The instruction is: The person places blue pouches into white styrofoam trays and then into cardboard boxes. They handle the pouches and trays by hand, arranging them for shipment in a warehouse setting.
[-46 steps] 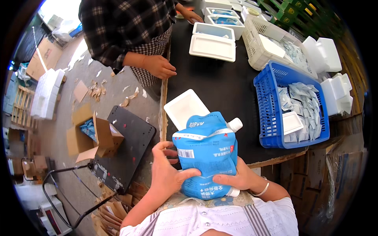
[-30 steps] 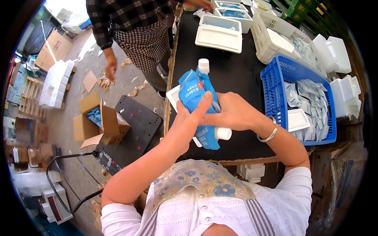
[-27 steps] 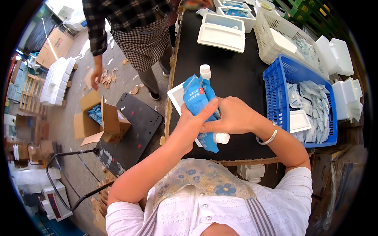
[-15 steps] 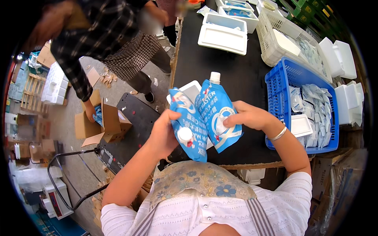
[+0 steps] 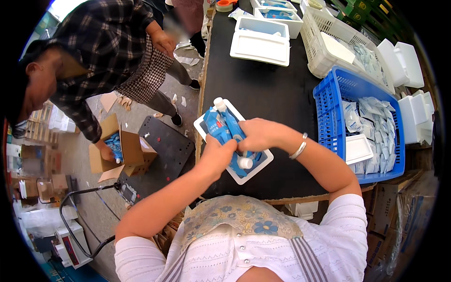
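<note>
Two blue spouted pouches [image 5: 224, 128] with white caps lie in a white foam tray [image 5: 261, 164] at the near left edge of the black table [image 5: 263, 89]. My left hand [image 5: 217, 154] presses on the pouches from the near side. My right hand [image 5: 258, 134], a bangle on its wrist, grips them from the right. One white cap points away from me, the other toward me.
A blue basket [image 5: 329, 101] of small sachets stands to the right, a white basket [image 5: 324, 28] and foam trays [image 5: 260, 42] behind. On the left, a person in a plaid shirt [image 5: 94, 51] bends over an open cardboard box [image 5: 120, 150] on the floor beside a black board [image 5: 159, 150].
I have lowered the two pouches from in front of me into the foam tray. The person on the left has bent down and reached into the cardboard box.
</note>
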